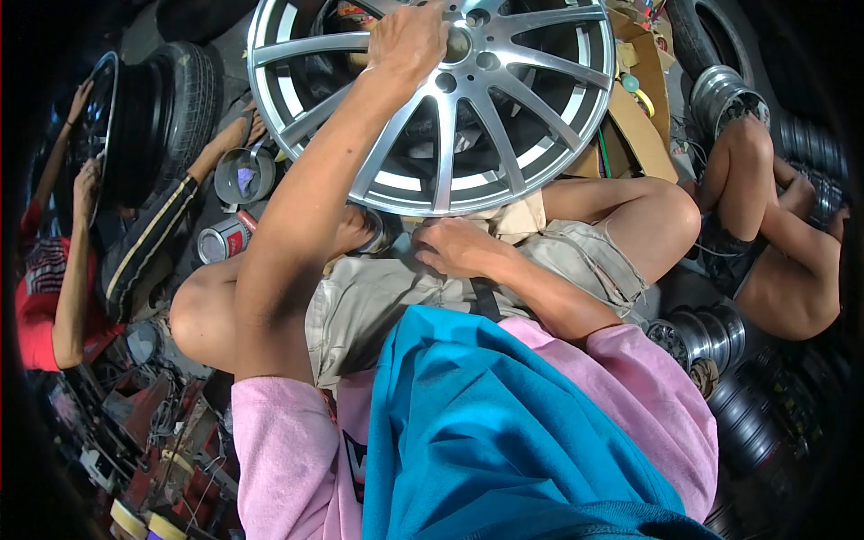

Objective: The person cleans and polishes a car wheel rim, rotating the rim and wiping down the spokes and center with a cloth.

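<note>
A silver alloy wheel [445, 148] with several spokes is tilted up in front of my lap. My left hand [409, 40] rests on the wheel face beside the centre hole. Its fingers are curled together, and whatever lies under them is hidden. Just below the wheel's lower rim, against the beige shorts [369, 297], is my right hand [454, 247]. That hand is closed, with its knuckles close to the rim; its grip is hidden.
At the left, a person in a red shirt [76, 315] handles another wheel near a tyre [193, 103]. A metal pot [245, 175] and a can [223, 241] stand beside my knee. A cardboard box [643, 117] is behind the wheel; more rims [697, 337] and another person's bare legs [783, 225] are right.
</note>
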A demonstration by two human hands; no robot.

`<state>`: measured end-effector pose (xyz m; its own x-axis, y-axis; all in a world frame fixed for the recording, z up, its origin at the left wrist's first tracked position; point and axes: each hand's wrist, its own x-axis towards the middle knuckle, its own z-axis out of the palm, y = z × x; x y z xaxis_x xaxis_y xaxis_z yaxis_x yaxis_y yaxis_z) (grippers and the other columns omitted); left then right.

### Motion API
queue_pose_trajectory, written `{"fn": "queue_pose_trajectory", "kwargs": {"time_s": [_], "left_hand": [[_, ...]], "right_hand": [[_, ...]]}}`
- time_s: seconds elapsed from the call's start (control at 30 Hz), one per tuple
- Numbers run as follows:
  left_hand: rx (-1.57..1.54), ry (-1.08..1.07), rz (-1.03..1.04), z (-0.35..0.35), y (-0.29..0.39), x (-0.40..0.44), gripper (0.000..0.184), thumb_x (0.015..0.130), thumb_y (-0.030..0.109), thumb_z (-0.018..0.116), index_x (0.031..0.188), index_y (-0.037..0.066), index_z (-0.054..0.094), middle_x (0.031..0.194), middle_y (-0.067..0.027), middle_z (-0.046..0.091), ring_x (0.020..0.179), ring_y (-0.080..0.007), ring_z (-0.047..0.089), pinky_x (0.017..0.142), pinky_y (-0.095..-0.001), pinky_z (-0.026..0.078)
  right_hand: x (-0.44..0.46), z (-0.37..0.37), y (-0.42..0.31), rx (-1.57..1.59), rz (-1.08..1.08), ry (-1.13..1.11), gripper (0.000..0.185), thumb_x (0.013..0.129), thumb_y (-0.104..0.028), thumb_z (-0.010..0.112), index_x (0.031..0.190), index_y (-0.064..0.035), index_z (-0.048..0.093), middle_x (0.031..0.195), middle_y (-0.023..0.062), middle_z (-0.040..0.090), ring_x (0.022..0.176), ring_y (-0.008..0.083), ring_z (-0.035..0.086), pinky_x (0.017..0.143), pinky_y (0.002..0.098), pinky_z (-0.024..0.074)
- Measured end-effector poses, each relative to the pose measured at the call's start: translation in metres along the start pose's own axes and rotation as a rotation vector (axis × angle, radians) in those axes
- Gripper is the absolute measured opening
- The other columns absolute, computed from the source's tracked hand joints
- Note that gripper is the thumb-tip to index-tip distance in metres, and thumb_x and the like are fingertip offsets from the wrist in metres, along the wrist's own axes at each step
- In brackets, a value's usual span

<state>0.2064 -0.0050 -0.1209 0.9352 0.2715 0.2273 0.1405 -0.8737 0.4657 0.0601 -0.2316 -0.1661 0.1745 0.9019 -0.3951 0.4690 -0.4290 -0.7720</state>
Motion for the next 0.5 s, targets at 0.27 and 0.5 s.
{"fn": "queue_pose_trajectory", "kwargs": {"time_s": [0.27,0.5], "left_hand": [[-0.024,0.111,0.006,0.0005,-0.0011,-0.0061,0.020,0.094,0.022,0.066,0.104,0.006,0.071,0.096,-0.0242,0.071,0.094,-0.0471,0.068,0.086,-0.0550,0.054],[-0.111,0.071,0.053,-0.0013,-0.0012,-0.0034,0.020,0.093,0.021,0.066,0.106,0.007,0.072,0.099,-0.0238,0.071,0.096,-0.0469,0.067,0.086,-0.0547,0.053]], "right_hand": [[-0.0009,-0.0044,-0.0044,-0.001,0.018,-0.021,0.028,0.093,-0.022,0.067,0.102,0.0036,0.072,0.097,0.0258,0.073,0.100,0.0429,0.070,0.089,0.0506,0.0544],[-0.0002,-0.0012,-0.0004,-0.004,0.008,-0.009,0.027,0.092,-0.021,0.067,0.100,0.0037,0.072,0.096,0.0260,0.073,0.099,0.0429,0.070,0.089,0.0512,0.0544]]}}
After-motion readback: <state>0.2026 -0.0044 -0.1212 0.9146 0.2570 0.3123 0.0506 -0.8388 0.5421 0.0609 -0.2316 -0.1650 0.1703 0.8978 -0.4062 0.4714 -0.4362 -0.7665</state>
